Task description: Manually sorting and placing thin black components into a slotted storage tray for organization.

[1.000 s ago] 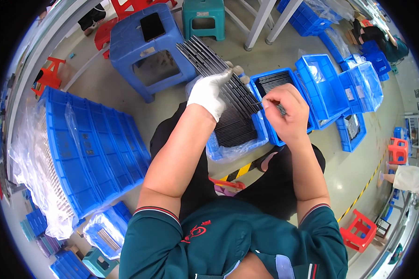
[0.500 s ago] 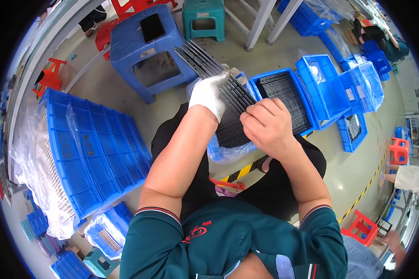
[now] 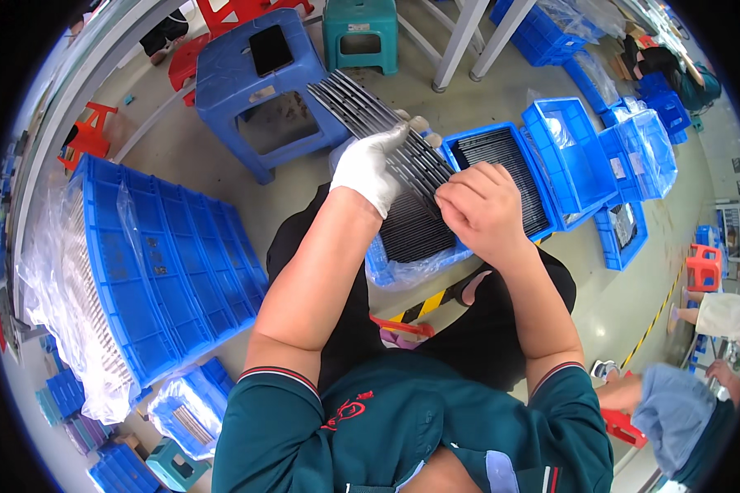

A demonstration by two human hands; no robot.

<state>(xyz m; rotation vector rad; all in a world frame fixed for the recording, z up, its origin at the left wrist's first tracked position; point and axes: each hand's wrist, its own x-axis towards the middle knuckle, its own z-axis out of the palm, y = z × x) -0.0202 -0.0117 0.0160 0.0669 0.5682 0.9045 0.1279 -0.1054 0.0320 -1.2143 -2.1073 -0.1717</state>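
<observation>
My left hand [image 3: 368,168], in a white glove, is wrapped round a bundle of thin black rods [image 3: 358,108] that slants from upper left to lower right. My bare right hand [image 3: 483,205] has its fingers pinched at the bundle's lower right end; whether it grips a single rod is hidden by the fingers. Below the bundle stands a blue bin lined with clear plastic [image 3: 403,273], holding rows of similar black rods [image 3: 415,234]. Just right of it is a second blue bin [image 3: 557,215] with more dark rods [image 3: 514,164] in rows.
A blue stool [image 3: 214,78] carries a black phone-like slab [image 3: 270,49]. At left rises a stack of blue crates [image 3: 160,271] with plastic film [image 3: 74,329]. An open blue bin [image 3: 580,181] stands at right. Another person [image 3: 674,403] is at the lower right, near a red stool [image 3: 625,427].
My right hand has shifted slightly right and up along the rod ends. The left hand and bundle stay nearly still. A person has come into view at the lower right.
</observation>
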